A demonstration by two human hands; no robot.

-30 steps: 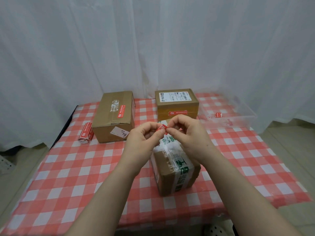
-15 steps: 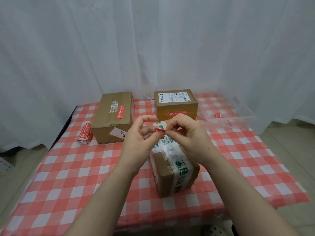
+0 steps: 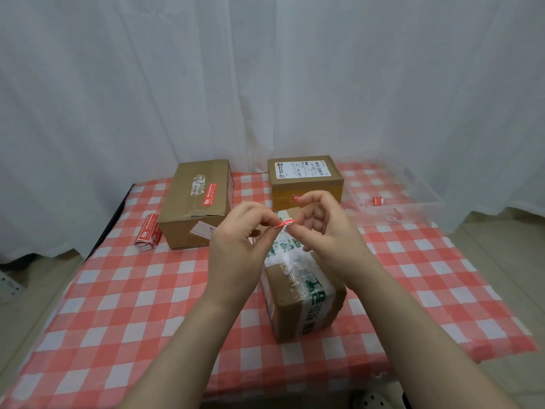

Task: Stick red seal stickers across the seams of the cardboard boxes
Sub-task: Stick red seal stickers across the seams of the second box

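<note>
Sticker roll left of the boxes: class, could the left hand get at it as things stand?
Probably yes, once freed: the left hand and right hand both pinch a red sticker, but bare cloth lies between it and the sticker roll.

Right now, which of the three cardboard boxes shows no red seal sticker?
The nearest box, with green-printed tape; the far left box and far right box each carry one.

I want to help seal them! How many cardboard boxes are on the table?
3. One long box at the back left, one box with a white label at the back middle, and one green-taped box in front, nearest. None appears hidden.
</note>
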